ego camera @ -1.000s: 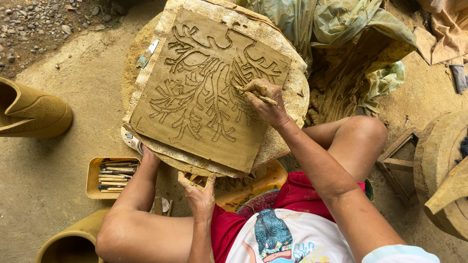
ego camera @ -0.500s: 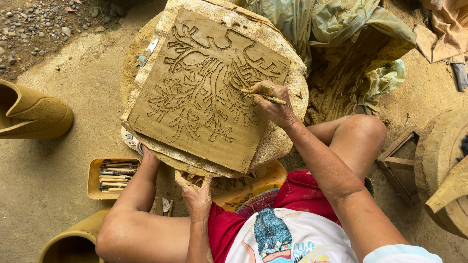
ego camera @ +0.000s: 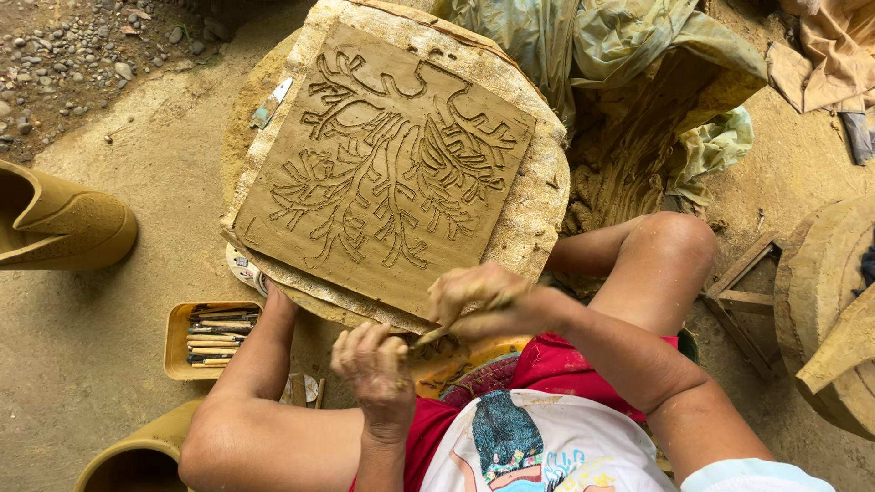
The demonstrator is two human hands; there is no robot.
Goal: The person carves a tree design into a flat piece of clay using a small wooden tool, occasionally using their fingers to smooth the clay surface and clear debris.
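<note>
2 clay-covered hands meet in the lower middle of the frame, just below the near edge of the square clay slab [ego camera: 392, 173] with a carved tree pattern, which lies on a round board [ego camera: 538, 200] in the upper middle. The right hand [ego camera: 478, 301] grips a thin carving tool [ego camera: 436, 333] between its fingers, and the left hand [ego camera: 374, 364] is half closed, its fingertips touching the tip of this tool. At the lower left, 1 yellow tray [ego camera: 178, 342] holds many more tools.
</note>
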